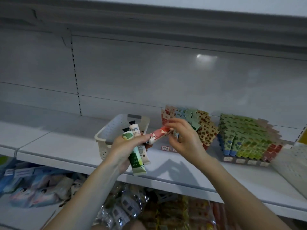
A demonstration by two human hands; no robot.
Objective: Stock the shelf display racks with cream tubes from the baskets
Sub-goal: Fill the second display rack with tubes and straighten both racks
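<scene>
Step in hand: sorting. My left hand [127,146] grips a bundle of green and cream plastic cream tubes [137,161] in front of the cream perforated plastic basket [106,130]. My right hand [184,138] pinches the red floral tube [159,134]. Next, I judge: seat it in the tiered display rack [166,148].

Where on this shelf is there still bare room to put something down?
The shelf is bare left of the white basket and along its front edge before the right display rack. It is crowded between the basket and the left display rack, where the left hand and right hand hold cream tubes.
</scene>
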